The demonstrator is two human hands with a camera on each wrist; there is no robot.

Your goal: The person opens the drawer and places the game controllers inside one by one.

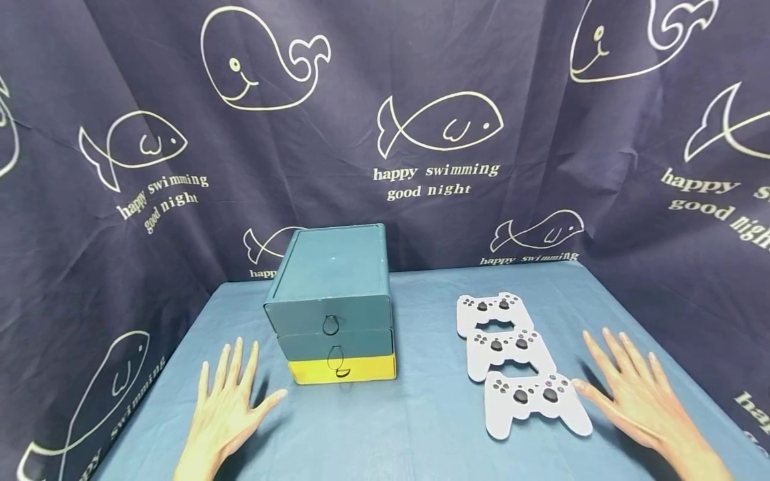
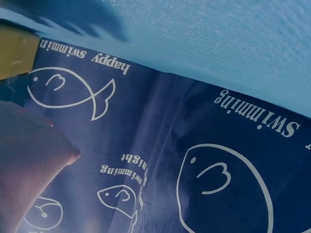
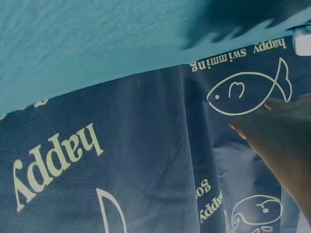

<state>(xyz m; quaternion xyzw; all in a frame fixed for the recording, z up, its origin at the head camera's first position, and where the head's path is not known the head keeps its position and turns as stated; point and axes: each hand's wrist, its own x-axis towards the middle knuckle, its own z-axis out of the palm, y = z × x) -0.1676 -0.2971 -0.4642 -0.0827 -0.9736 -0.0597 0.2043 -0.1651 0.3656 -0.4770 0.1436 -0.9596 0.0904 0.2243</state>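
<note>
Lying just left of the spread, empty right hand (image 1: 639, 395), the nearest white controller (image 1: 535, 393) stretches sideways, while the drawer box (image 1: 334, 304) stands right of the equally spread, empty left hand (image 1: 226, 409).

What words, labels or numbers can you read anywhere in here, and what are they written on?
"happy swimming": on the dark blue backdrop cloth, repeated beside fish drawings.
"good night": on the same cloth, beneath those words; some repeats are cut off at the picture edges.
Button markings on the white controllers: too small to read.
Drawer box: no writing visible.
</note>
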